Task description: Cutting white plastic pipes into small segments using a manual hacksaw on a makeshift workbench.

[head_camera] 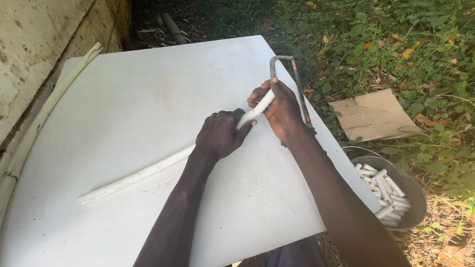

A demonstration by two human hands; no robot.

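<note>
The left hand (pixel 218 134) presses down on a long white plastic pipe (pixel 143 174) that lies slantwise across the white tabletop (pixel 148 99); its fingers curl together over the pipe, with the thumb tip stretched toward the other hand. Behind the left knuckles the pipe runs down and away to its free end near the table's near-left part. Just beyond the left fingertips, the right hand (pixel 282 111) wraps around the pipe's short end piece (pixel 263 103), fingers closed around it and the thumb laid along its upper side, so that the white stub shows between thumb and forefinger. The piece in the right fingers tilts at a slight angle to the long length under the left fingers.

Right behind the right hand's knuckles lies a hacksaw (pixel 297 84), its metal frame on the table edge. Below the right forearm, off the table, a metal bowl (pixel 415 193) holds many short white pipe pieces (pixel 386 190). A piece of cardboard (pixel 373 114) lies on the grass beyond.
</note>
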